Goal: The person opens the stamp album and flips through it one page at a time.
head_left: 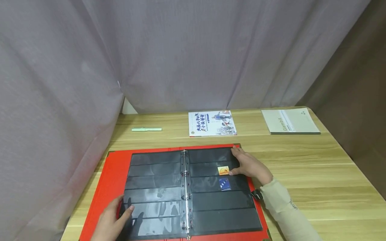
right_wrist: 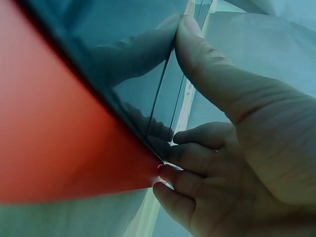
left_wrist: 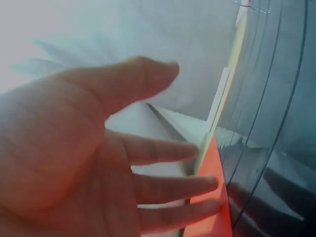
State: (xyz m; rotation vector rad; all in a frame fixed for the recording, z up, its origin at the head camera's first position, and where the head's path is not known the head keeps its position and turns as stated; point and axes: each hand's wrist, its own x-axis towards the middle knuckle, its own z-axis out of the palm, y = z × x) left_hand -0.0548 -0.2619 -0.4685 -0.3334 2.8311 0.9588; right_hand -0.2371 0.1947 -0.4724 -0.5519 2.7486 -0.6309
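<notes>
A red ring-bound album (head_left: 101,187) lies spread on the table, its black pages (head_left: 223,219) divided into clear strip pockets. On the right page a yellow stamp (head_left: 223,170) sits above a blue stamp (head_left: 224,184). My right hand (head_left: 248,164) rests at that page's upper outer edge. In the right wrist view its thumb (right_wrist: 190,42) touches the page, while the loosely bent fingers (right_wrist: 185,182) lie at the album's edge. Beside the left page's lower outer edge is my left hand (head_left: 111,219), thumb and fingers (left_wrist: 173,185) spread, holding nothing.
Behind the album lie a light green pen (head_left: 146,129), a white picture book (head_left: 212,124) and a pale green book (head_left: 290,121) on the wooden table (head_left: 325,187). Grey curtains (head_left: 187,57) hang along the back and left.
</notes>
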